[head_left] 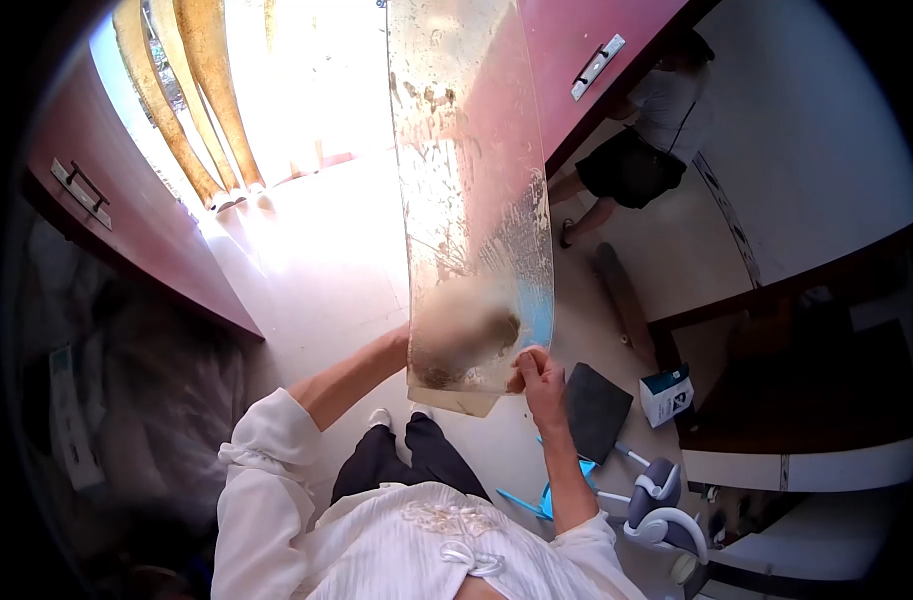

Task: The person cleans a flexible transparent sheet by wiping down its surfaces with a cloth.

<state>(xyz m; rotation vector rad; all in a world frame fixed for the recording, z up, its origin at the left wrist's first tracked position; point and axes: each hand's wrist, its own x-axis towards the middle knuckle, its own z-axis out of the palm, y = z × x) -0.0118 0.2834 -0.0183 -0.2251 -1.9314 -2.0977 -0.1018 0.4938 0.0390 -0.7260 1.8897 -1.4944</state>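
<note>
A long, clear plastic sheet (pixel 457 200) with brown smudges and streaks hangs upright in front of me, its lower edge near my waist. My right hand (pixel 539 375) is closed on its lower right edge, thumb and fingers pinching it. Behind the sheet, my left hand (pixel 462 325) shows only as a blurred shape through the cloudy material, so its fingers cannot be made out. Below the lower edge, a corner flap (pixel 457 402) of the sheet sticks out.
Pink doors (pixel 142 190) stand open onto a bright doorway. Another person (pixel 637 150) stands at the right. A dark flat panel (pixel 595 412), a small box (pixel 667 395) and a grey-and-blue chair-like item (pixel 657 495) are on my right. Plastic-covered things (pixel 157 370) lie left.
</note>
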